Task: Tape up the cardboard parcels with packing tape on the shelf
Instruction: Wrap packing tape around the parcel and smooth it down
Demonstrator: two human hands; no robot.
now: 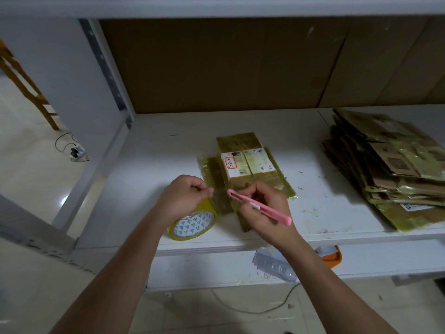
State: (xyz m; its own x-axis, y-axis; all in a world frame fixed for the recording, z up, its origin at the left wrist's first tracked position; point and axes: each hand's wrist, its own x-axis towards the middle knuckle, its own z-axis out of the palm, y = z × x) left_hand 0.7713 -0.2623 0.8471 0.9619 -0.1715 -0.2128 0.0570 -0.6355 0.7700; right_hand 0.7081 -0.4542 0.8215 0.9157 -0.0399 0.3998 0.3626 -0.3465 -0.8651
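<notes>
A small oblong cardboard parcel [242,162] lay near the middle of the white shelf [168,150], wrapped in glossy yellowish tape that wrinkled and caught the light, with a white printed label on top bearing a red-outlined handwritten mark. Under and around it spread a flat sheet of the same shiny taped cardboard. A roll of packing tape [193,224], round with a yellow rim and a white core printed with small green triangles, lay flat near the shelf's front edge. To the right sat a ragged stack of flattened cardboard pieces [390,165], dull brown with patches of glossy tape.

The left hand [183,197] hovered over the roll, knuckles up, its fingers [207,192] curled and pinching the end of a clear strip of tape pulled toward the parcel. The right hand [265,208] gripped a slim pink plastic cutter [260,206] like a pen, fingers wrapped round its middle, the tip pointing left at the taut strip just beside the parcel's near end.
</notes>
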